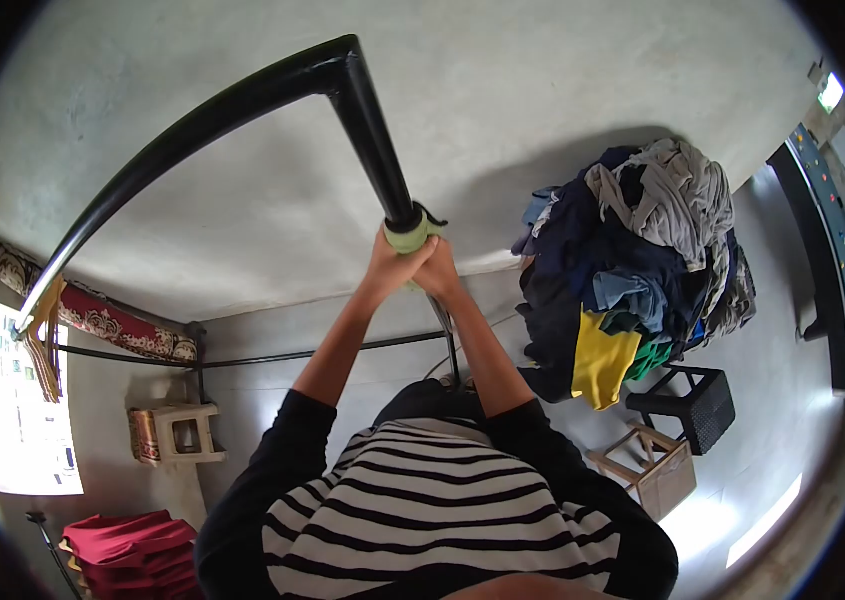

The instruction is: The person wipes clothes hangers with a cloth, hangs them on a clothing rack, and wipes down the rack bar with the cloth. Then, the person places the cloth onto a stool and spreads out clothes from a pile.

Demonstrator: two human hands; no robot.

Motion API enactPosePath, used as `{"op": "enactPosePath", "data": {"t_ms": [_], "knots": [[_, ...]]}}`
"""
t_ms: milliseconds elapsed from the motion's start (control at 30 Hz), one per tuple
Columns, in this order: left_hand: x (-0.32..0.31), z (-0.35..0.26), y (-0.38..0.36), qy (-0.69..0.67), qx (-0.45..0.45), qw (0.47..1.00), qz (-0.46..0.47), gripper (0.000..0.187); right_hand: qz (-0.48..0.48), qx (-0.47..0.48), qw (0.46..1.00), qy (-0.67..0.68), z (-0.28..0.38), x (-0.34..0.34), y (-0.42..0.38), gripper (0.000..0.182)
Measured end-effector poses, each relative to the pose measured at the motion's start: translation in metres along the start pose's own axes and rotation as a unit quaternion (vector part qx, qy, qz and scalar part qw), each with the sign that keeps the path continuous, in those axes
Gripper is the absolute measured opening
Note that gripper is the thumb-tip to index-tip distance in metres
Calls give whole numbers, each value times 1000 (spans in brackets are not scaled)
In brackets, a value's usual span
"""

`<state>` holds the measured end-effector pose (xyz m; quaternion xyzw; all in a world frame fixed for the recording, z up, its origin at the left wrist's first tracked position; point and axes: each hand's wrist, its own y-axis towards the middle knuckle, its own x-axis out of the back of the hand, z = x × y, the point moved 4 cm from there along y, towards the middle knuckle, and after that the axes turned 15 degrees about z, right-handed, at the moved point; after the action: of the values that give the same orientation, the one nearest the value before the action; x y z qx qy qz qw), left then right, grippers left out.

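Note:
A black clothes rack [213, 115] rises in front of me, its top bar curving away to the left. A pale green collar [407, 236] with a small dark lever sits on its upright post. My left hand [393, 270] and my right hand [437, 268] are wrapped together around this collar, both closed on it. The fingers partly overlap, so some of the collar is hidden. Several tan hangers [43, 350] hang bunched at the far left end of the top bar. The rack's lower black bar [333, 348] runs behind my forearms.
A big heap of clothes [583, 250] is at the right, near a black stool [708, 410] and a wooden stool [663, 480]. Left are a beige stool [188, 433], a red patterned roll [133, 330] and red garments [138, 555]. A dark board [828, 260] stands far right.

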<state>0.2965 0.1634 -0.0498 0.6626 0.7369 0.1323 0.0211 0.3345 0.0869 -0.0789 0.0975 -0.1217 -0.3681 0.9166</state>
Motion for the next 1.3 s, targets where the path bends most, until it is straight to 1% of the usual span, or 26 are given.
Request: {"op": "enactPosePath", "data": {"t_ms": [33,67,133,233,267,300,367,400,433,467,533,600,667,767,833,867,967,1100,1167,1300], "knots": [[2,-20,4,-12,-18,1000,-3,20,2,10,1000,-18,13,2,8,22],[6,-39,9,-18,-5,1000,20,20,5,22,999,-35,26,4,15,21],[11,-73,20,-5,-39,999,22,22,-35,71,996,-31,69,9,23,18],[20,-128,29,25,-39,999,28,27,-81,139,987,-26,121,15,38,15],[23,-145,34,5,-49,998,34,28,-104,161,981,-23,137,16,44,14],[27,-160,39,24,-64,997,41,26,-123,185,975,-11,152,18,50,13],[34,-187,51,38,-106,993,41,24,-127,198,972,-11,182,24,59,12],[37,-200,54,54,-95,993,40,25,-135,210,968,-8,195,26,63,11],[40,-211,56,70,-83,993,40,26,-121,182,976,-26,199,29,68,9],[42,-216,58,71,-89,993,31,23,-119,183,976,-26,200,29,69,9],[40,-216,59,64,-96,993,26,22,-121,220,967,-46,206,29,69,9],[39,-216,59,56,-105,993,24,21,-119,223,967,-34,208,28,67,9],[37,-213,58,48,-72,996,21,20,-119,220,968,-20,205,27,64,9],[33,-205,53,60,-50,996,36,21,-110,229,966,-48,188,26,64,11],[29,-197,51,50,-64,996,38,21,-102,243,965,-14,182,23,60,16],[27,-194,50,41,-76,996,38,22,-102,241,965,1,179,21,56,23],[27,-189,49,36,-78,996,30,19,-96,235,967,17,175,21,56,25],[27,-187,49,36,-59,997,34,18,-88,235,968,25,170,21,58,23],[25,-188,48,33,-60,997,37,18,-92,236,967,13,169,21,57,17],[27,-186,49,37,-63,997,30,20,-93,226,970,6,169,21,56,14]]}}
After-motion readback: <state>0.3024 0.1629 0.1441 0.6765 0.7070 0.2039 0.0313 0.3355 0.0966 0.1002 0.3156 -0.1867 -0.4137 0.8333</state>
